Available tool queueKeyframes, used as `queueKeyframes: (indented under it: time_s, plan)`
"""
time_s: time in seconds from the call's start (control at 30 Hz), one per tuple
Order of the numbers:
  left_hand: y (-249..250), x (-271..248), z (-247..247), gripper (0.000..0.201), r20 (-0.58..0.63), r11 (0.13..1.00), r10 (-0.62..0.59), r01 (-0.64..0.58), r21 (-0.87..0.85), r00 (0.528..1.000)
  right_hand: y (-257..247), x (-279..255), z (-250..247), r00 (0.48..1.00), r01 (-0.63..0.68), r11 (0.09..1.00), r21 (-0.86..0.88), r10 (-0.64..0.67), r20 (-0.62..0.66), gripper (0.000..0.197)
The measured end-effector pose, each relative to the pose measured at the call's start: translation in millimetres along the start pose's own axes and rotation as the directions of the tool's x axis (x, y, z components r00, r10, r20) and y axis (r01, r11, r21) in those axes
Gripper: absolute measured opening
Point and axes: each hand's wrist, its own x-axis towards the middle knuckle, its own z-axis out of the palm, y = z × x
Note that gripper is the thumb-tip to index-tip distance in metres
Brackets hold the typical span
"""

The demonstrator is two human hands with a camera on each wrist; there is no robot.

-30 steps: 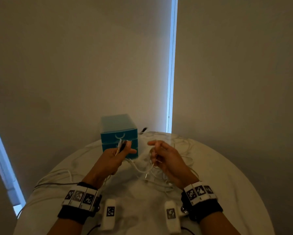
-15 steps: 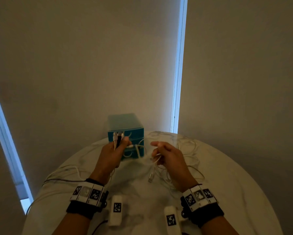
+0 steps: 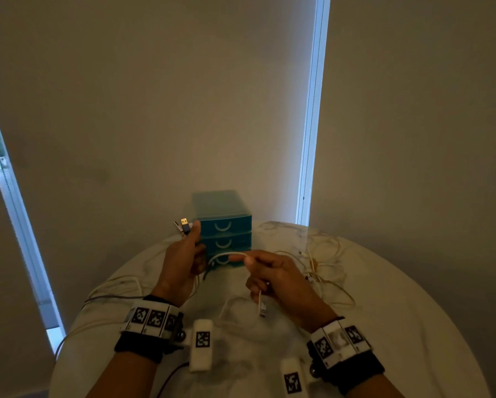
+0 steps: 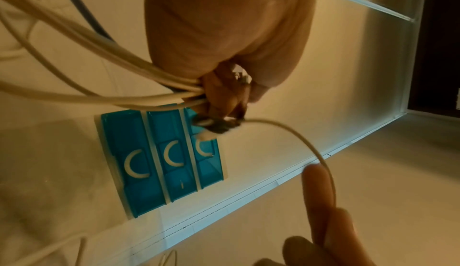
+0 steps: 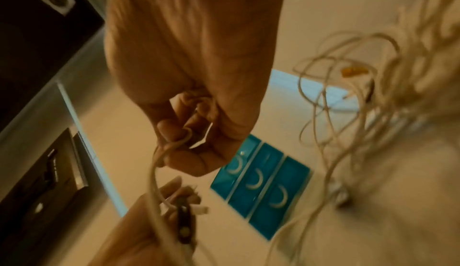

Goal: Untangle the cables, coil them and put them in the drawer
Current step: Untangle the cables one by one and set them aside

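My left hand [image 3: 189, 254] grips a bundle of cable ends [image 4: 119, 93], and their plugs [image 3: 184, 224] stick up above the thumb, beside the blue drawer unit [image 3: 223, 225]. A white cable [image 3: 223, 255] arcs from that hand to my right hand [image 3: 258, 271], which pinches it over an outstretched finger. Its plug [image 3: 262, 308] dangles below the right hand. The drawer unit [image 4: 159, 162] has three shut drawers with white crescent handles. A tangle of white cables [image 3: 321, 262] lies on the table to the right, seen closer as cable loops [image 5: 348, 112].
The round marble table [image 3: 399, 326] stands against a beige wall with a window strip [image 3: 312, 110]. More cables [image 3: 106, 291] trail off the table's left side. Two white tagged blocks [image 3: 202, 346] lie near the front edge.
My left hand has lifted the plugs to the drawer unit's left side. My right hand has drawn the white cable into an arc between the hands. The head view has shifted.
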Motion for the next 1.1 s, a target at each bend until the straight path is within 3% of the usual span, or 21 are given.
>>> queueKeyframes:
  time_s: [0.1, 0.2, 0.3, 0.37, 0.47, 0.53, 0.63, 0.73, 0.83, 0.9, 0.97, 1.03, 1.1]
  plan:
    - [-0.2, 5.5, -4.8, 0.047, -0.006, 0.997, -0.071, 0.071, -0.041, 0.997, 7.6, 2.2, 14.6, 0.999, 0.041, 0.999, 0.005, -0.041, -0.020, 0.027]
    - [1.8, 5.6, -7.2, 0.048, -0.010, 0.992, -0.078, 0.077, -0.100, 0.997, 7.2, 5.1, 13.6, 0.976, 0.127, 0.991, 0.039, -0.118, -0.185, 0.027]
    - [2.6, 1.2, -4.9, 0.048, -0.014, 0.996, -0.067, 0.066, -0.057, 0.998, 5.1, 5.9, 10.6, 0.935, 0.193, 0.980, -0.041, -0.197, -0.295, 0.029]
    - [3.2, -1.9, -1.3, 0.052, 0.028, 0.997, -0.072, 0.072, 0.010, 0.997, 5.9, 5.5, 12.8, 0.944, 0.188, 0.978, -0.085, -0.204, -0.260, 0.030]
    - [4.5, -6.2, 4.8, 0.061, 0.128, 0.997, -0.052, 0.045, 0.063, 0.990, 9.6, 2.4, 17.6, 0.985, 0.142, 0.965, -0.222, -0.159, -0.064, 0.029]
    - [5.9, -8.0, 5.8, 0.054, 0.116, 0.996, 0.005, -0.015, 0.083, 0.993, 14.3, 0.5, 20.8, 0.994, 0.108, 0.949, -0.297, -0.097, 0.051, 0.027]
    - [8.4, -6.0, 4.0, 0.042, 0.079, 0.995, 0.060, -0.066, 0.073, 0.995, 19.8, 2.3, 21.7, 0.998, 0.024, 0.923, -0.384, 0.000, 0.062, 0.022]
    - [12.3, -5.3, 5.4, 0.037, 0.048, 0.994, 0.086, -0.082, -0.067, 0.995, 23.1, 5.5, 15.5, 0.991, -0.117, 0.851, -0.512, 0.068, -0.113, 0.007]
    - [13.7, -4.5, 5.4, 0.038, 0.048, 0.969, 0.127, -0.114, -0.220, 0.991, 21.5, 6.0, 6.4, 0.932, -0.289, 0.762, -0.579, 0.086, -0.352, 0.032]
    - [12.3, -2.6, 5.7, 0.041, 0.078, 0.958, 0.139, -0.114, -0.264, 0.987, 19.5, 5.0, 2.4, 0.929, -0.316, 0.715, -0.623, 0.100, -0.357, 0.052]
    - [12.9, -2.5, 6.3, 0.042, 0.122, 0.944, 0.150, -0.105, -0.312, 0.981, 14.4, 1.6, 3.0, 0.933, -0.347, 0.748, -0.566, 0.210, -0.294, 0.062]
    - [16.2, -4.8, 6.6, 0.046, 0.174, 0.922, 0.151, -0.075, -0.381, 0.973, 9.2, 0.2, 6.8, 0.930, -0.363, 0.864, -0.350, 0.313, -0.190, 0.062]
    - [20.2, -7.6, 5.4, 0.049, 0.224, 0.901, 0.146, -0.036, -0.433, 0.964, 7.0, 1.4, 8.8, 0.932, -0.338, 0.934, -0.117, 0.314, -0.180, 0.058]
